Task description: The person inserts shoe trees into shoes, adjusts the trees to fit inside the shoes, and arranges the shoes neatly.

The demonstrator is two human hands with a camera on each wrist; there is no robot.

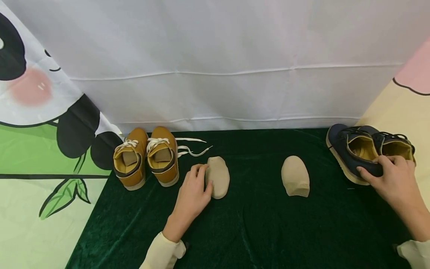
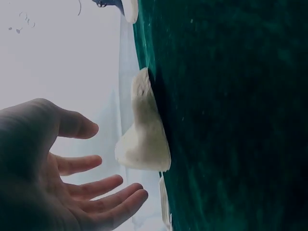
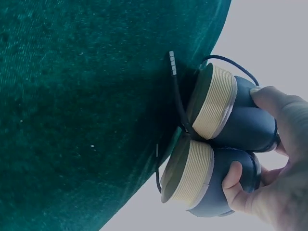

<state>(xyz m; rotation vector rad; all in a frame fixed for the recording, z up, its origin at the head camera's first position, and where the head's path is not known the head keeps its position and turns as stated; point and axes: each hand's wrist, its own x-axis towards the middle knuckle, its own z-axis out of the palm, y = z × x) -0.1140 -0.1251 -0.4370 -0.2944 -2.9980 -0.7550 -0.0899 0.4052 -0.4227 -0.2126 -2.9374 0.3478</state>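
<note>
On the left, my left hand (image 1: 194, 191) is beside a beige, rounded, toe-shaped piece (image 1: 220, 178). In the left wrist view its fingers (image 2: 103, 187) are spread and loosely bent, with a gap between them and the beige piece (image 2: 144, 144). My right hand (image 1: 398, 179) grips a pair of navy lace-up shoes (image 1: 347, 158) by their heels, at the far right. The right wrist view has the thumb on one navy shoe (image 3: 245, 122) and a finger on the other. Whether the soles touch the cloth I cannot tell.
A second beige toe-shaped piece (image 1: 295, 173) lies right of centre. Two tan shoes (image 1: 162, 149) stand at the left, with loose white laces (image 1: 191, 151) trailing from one. Dark green cloth (image 1: 255, 224) covers the table; a white curtain (image 1: 218, 101) hangs behind.
</note>
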